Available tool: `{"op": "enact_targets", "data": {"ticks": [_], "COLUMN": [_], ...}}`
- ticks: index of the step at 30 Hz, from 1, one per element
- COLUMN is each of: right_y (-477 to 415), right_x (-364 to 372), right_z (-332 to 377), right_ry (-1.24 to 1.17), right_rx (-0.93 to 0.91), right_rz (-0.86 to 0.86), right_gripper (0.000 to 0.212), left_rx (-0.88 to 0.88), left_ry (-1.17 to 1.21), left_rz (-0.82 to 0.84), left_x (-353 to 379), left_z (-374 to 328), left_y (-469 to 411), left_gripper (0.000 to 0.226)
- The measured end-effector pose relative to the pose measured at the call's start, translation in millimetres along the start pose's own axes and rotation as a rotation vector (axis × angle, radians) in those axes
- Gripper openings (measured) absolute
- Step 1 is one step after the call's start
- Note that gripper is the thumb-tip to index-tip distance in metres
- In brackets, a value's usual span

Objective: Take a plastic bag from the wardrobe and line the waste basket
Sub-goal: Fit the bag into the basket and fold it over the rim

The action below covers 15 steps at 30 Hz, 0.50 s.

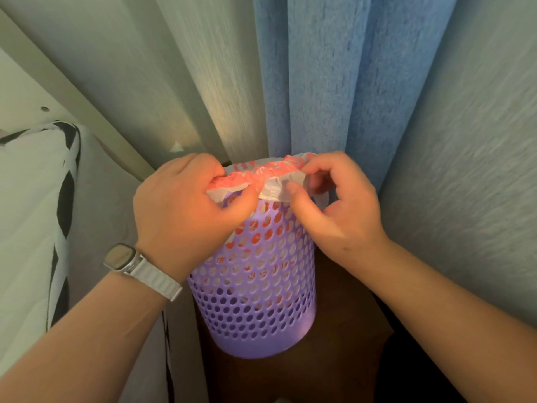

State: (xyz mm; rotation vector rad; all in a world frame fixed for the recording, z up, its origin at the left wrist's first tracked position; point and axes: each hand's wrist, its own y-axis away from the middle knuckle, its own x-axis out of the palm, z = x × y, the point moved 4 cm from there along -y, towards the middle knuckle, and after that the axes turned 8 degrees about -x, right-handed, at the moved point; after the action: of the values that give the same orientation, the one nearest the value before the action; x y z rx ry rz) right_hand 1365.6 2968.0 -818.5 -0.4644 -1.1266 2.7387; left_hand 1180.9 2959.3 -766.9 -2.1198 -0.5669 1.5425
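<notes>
A purple waste basket point(255, 309) with round holes stands on a dark floor in the middle of the view. A white plastic bag point(270, 173) with red print sits inside it; the red print shows through the holes. The bag's edge is bunched over the rim. My left hand point(183, 205) grips the bag's edge at the left of the rim. My right hand point(334, 205) pinches the bag's edge between thumb and fingers at the right of the rim. The basket's opening is hidden behind both hands.
Blue and pale curtains point(319, 82) hang right behind and beside the basket. A white bed frame point(87, 112) and a black-and-white patterned pillow point(35, 213) stand close at the left. Dark floor point(343, 359) shows around the basket's base.
</notes>
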Motion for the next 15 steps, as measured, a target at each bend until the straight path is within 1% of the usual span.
{"op": "enact_targets", "data": {"ticks": [3,5,7,9,12,15], "right_y": [-5.9,-6.7,-5.7,-5.4,-5.9,-4.5], "right_x": [-1.3,0.7,2.0,2.3,2.3,1.7], "right_z": [-0.4,-3.9,-7.5,-8.8,-5.4,-3.6], "right_ry": [0.041,0.024,0.012,0.013,0.066,0.117], "right_rx": [-0.035,-0.013,0.024,0.031,-0.012,-0.01], "right_rz": [0.033,0.091,0.114,0.093,0.031,-0.013], "right_gripper": [0.036,0.045,0.04,0.032,0.029,0.025], "left_rx": [-0.003,0.034,0.074,0.092,0.084,0.051], "left_ry": [0.004,0.014,0.036,0.06,0.087,0.087], "left_rz": [0.015,0.015,0.008,-0.002,-0.022,-0.013], "left_x": [-0.9,-2.7,-4.7,-6.2,-5.8,-0.7], "left_z": [-0.8,-2.6,-4.2,-5.6,-8.2,-10.0], "left_y": [0.0,0.5,1.4,2.5,5.8,8.6], "left_gripper": [0.038,0.036,0.034,0.037,0.038,0.035]}}
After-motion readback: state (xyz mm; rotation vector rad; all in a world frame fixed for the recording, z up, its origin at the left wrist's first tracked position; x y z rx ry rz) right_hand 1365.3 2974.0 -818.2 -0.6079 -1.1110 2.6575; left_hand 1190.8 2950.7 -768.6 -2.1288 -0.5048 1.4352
